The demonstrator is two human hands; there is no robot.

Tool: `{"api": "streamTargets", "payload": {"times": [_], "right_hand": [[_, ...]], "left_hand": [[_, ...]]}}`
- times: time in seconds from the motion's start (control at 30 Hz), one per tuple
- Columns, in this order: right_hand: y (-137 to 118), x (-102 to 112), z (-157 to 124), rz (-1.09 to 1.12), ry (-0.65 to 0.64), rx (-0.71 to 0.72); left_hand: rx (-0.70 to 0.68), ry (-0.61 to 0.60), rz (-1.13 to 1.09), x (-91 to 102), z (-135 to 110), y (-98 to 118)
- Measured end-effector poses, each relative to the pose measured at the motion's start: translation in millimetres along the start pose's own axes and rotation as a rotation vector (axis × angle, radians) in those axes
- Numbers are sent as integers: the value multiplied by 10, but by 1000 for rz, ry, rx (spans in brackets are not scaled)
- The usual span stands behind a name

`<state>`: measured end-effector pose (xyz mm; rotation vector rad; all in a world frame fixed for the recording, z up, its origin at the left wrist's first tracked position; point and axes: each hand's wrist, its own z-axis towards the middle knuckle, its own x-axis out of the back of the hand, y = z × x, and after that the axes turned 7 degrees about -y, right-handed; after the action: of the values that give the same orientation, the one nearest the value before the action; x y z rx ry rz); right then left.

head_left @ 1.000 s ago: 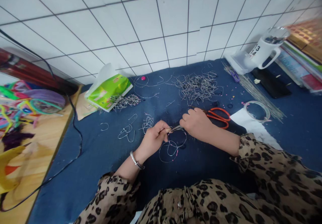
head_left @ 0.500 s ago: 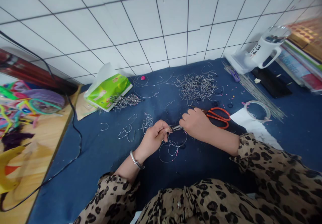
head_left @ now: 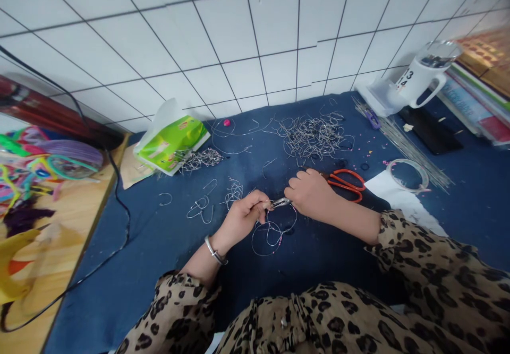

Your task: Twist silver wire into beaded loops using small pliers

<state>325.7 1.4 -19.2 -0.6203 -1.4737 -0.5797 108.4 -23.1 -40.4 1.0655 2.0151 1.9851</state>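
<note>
My left hand (head_left: 247,210) pinches a thin silver wire between thumb and fingertips. From there the wire hangs in loose loops (head_left: 268,239) strung with a few small pink beads. My right hand (head_left: 309,195) is closed around small pliers (head_left: 281,202), whose metal jaws point left and meet the wire at my left fingertips. The handles of the pliers are hidden in my palm. Just beyond my right wrist lie scissors with orange-red handles (head_left: 347,181). Beside my left hand is a small tangle of wire (head_left: 234,192).
Behind my hands spreads a large heap of bent wires (head_left: 313,136). A green tissue pack (head_left: 175,141) stands back left. At right are straight wires (head_left: 414,149), a clear ring-shaped coil (head_left: 407,175), white paper (head_left: 412,208) and a white mug (head_left: 424,78). A black cable (head_left: 125,205) crosses the left edge.
Both hands stay nearly in place. The pliers' jaws have turned slightly and show more plainly at my left fingertips; the wire loops have barely shifted.
</note>
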Motion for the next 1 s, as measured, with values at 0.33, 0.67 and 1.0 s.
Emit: {"api": "streamTargets", "payload": {"times": [0.33, 0.67, 1.0], "right_hand": [[1, 16, -21, -62, 73, 33], [-33, 35, -20, -85, 130, 35], [-12, 25, -25, -81, 88, 37]], "left_hand": [[-30, -2, 61, 2, 4, -17], [-44, 6, 102, 24, 4, -39], [-74, 1, 135, 32, 5, -39]]}}
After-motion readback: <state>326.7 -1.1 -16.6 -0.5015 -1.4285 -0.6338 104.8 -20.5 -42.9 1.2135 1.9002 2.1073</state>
